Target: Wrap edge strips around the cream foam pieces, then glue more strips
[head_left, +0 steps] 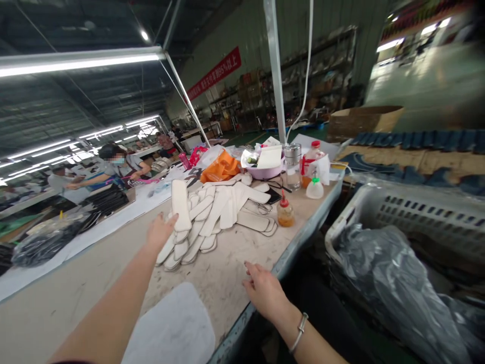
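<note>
My left hand reaches to the left side of a loose pile of off-white padded strips. Its fingertips meet the lower left edge of one rounded white strip, which stands out above the others. The fingers seem closed on that edge, though partly blurred. Nearer the table's right edge is my right hand, fingers apart and slightly bent, with nothing in it. A white sheet with rounded corners lies on the table between my forearms.
A glue bottle with a red cap, a green-capped bottle, a lilac basin and an orange bag stand beyond the pile. At right is a white plastic crate with grey plastic. A co-worker works at far left.
</note>
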Demonstrator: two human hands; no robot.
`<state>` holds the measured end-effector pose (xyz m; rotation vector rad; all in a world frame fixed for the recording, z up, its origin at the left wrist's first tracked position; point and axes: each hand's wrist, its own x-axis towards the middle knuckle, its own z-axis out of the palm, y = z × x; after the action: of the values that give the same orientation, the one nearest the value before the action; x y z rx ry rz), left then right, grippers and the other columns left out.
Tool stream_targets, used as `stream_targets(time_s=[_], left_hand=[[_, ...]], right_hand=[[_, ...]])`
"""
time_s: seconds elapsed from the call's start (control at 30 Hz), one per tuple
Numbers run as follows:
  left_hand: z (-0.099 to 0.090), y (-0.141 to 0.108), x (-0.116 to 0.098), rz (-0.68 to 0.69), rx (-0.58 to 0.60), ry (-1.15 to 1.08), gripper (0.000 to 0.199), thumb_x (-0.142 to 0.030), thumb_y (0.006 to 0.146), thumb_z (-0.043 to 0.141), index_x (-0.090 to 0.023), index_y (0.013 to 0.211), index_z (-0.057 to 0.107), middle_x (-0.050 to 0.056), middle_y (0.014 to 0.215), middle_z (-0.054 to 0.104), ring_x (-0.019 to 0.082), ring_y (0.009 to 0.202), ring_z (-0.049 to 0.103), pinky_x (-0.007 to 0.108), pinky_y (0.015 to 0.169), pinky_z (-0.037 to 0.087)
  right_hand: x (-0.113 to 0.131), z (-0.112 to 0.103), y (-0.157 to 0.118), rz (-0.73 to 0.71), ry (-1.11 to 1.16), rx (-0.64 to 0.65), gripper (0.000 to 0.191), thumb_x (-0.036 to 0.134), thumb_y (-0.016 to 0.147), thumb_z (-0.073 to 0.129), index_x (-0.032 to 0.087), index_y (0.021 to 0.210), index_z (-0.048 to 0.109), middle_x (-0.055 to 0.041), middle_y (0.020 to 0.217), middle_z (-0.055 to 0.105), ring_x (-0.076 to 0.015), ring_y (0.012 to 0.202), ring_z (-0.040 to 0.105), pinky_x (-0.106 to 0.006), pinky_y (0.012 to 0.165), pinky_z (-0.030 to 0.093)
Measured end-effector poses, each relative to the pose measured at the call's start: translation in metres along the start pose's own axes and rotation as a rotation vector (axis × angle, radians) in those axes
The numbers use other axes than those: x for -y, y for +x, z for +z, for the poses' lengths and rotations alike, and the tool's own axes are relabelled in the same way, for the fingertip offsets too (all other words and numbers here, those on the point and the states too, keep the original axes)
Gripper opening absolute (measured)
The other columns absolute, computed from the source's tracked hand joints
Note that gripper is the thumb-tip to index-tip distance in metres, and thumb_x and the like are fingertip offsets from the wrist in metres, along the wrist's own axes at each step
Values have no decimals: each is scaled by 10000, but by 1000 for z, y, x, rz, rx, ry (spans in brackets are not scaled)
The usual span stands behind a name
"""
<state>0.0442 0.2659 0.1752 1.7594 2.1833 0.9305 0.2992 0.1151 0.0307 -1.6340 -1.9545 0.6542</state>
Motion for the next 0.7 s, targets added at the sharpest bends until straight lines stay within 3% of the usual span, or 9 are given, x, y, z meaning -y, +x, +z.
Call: stream_targets(time_s=[0.1,0.2,0.3,0.37,0.53,0.63,0.7], left_hand=[[57,-5,-29,159,156,102,470,-424,741,568,-110,1090,572,154,1087,629,268,974,595,366,848,440],[125,-34,-62,359,342,160,388,-451,734,594,-162,988,642,108,1083,647,242,1029,575,319,912,403],[181,-62,-91,482,447,215,452,-507,731,597,-155,1010,642,119,1089,640,248,1029,572,317,891,415],[207,-72,-104,517,484,262,452,-525,747,579,-136,967,650,133,1035,647,260,992,583,341,856,435],[235,-72,-110,534,496,382,320,-410,833,546,-131,978,605,101,1051,601,214,964,570,407,841,459],[236,-70,-105,558,505,402,259,-347,872,511,-151,1030,573,69,1058,588,169,921,573,384,815,481],[231,-70,-99,583,500,388,209,-307,868,518,-137,965,592,69,986,605,167,880,583,365,793,484]], right_hand=[[4,1,-1,-66,-26,51,324,268,834,451,207,1130,569,-62,948,638,-183,876,610,-261,774,451],[8,0,-1,-107,-63,107,212,249,823,455,200,953,615,-57,883,641,-184,824,616,-254,726,456],[8,-1,-2,-114,-78,131,204,223,809,449,193,936,606,-63,886,640,-185,824,616,-256,717,456],[7,0,-2,-106,-75,146,220,213,801,444,195,956,599,-65,890,640,-184,821,617,-260,720,457],[1,7,-1,-100,-36,153,213,184,765,448,197,908,606,-60,888,644,-193,833,620,-265,748,456],[0,8,0,-118,-21,153,228,155,762,432,199,898,610,-56,873,645,-190,825,623,-257,741,455],[0,6,1,-120,-21,144,238,162,772,433,206,927,608,-52,870,645,-188,822,622,-258,741,452]])
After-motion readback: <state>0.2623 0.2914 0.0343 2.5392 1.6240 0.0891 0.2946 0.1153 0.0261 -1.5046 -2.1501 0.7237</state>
